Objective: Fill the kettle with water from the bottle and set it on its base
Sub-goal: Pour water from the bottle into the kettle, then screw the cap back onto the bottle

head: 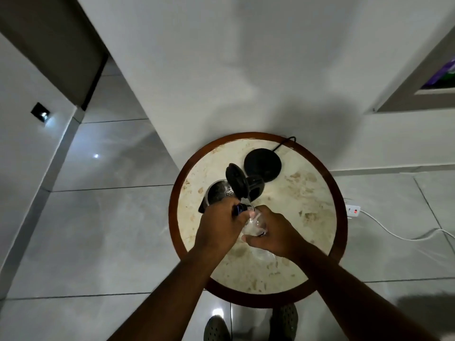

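A steel kettle (218, 193) stands on the round table (312, 207) with its black lid (236, 183) hinged upright and its black handle to the right. Its round black base (262, 163) lies apart, behind and to the right, with a cord leading off the back edge. A clear plastic bottle (254, 223) is held just in front of the kettle. My right hand (270, 233) wraps the bottle's body. My left hand (221, 226) has its fingers closed around the dark blue cap (240, 209) at the bottle's neck. I cannot tell if the cap is loose.
The table has a marble top and a brown wooden rim and stands against a white wall. A white power strip (352, 209) with a red light and white cable lies on the tiled floor to the right. My shoes show below the table's front edge.
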{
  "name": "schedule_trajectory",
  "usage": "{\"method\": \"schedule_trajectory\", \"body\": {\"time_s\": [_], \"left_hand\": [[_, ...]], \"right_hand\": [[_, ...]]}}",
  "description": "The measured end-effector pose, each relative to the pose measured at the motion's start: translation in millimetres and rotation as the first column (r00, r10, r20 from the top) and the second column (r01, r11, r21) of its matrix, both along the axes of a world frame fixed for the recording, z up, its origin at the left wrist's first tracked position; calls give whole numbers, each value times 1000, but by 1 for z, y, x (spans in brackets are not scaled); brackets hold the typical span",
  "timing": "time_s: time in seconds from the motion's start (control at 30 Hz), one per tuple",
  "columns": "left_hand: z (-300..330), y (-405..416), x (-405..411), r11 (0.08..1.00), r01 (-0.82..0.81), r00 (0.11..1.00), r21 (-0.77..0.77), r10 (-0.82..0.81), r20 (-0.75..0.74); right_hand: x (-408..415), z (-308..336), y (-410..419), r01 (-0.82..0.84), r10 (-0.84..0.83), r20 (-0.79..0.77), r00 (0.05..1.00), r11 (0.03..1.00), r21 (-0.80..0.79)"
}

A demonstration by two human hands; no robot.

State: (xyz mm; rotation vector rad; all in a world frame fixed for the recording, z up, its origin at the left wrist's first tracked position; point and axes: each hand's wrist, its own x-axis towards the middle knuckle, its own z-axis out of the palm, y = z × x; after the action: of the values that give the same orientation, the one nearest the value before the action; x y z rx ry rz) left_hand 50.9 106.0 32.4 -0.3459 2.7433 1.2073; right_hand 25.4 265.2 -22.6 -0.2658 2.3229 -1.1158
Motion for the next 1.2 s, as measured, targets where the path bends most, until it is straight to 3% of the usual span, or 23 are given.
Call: {"method": "schedule_trajectory", "body": {"time_s": [0.13,0.27,0.47,0.57,0.7,0.8,0.87,0.93,1.03,1.1,1.17,1.2], "left_hand": [[2,33,-18,965,198,976,-170,-210,-55],[4,71,-38,875,333,935,-351,-355,3],[-2,118,-44,585,529,831,-614,-504,236],[-7,127,-42,490,597,768,-635,-576,278],[-3,127,-42,391,779,583,-489,-738,338],[1,128,-44,541,680,723,-495,-606,332],[1,133,-49,490,633,756,-599,-559,342],[0,138,-55,396,675,700,-622,-610,371],[-5,135,-58,227,783,519,-578,-751,408],[-7,123,-55,143,797,408,-586,-843,350],[-16,108,-50,180,773,361,-608,-913,189],[-23,102,-47,240,750,389,-616,-914,117]], "right_hand": [[-5,-10,26,85,-82,-112,990,996,24],[-12,-28,52,194,-185,-165,969,980,38],[-3,-60,74,294,-279,-205,938,955,43],[0,-71,79,347,-339,-172,925,938,14],[3,-73,82,379,-370,-196,908,925,10],[8,-75,83,385,-391,-190,901,920,-68],[9,-77,81,391,-399,-194,896,917,-77],[6,-75,81,416,-423,-162,891,906,-77],[7,-79,83,431,-442,-153,884,897,-97],[11,-79,85,426,-433,-164,887,902,-78],[14,-77,85,425,-435,-172,884,900,-94],[16,-76,85,419,-432,-150,889,901,-112]]}}
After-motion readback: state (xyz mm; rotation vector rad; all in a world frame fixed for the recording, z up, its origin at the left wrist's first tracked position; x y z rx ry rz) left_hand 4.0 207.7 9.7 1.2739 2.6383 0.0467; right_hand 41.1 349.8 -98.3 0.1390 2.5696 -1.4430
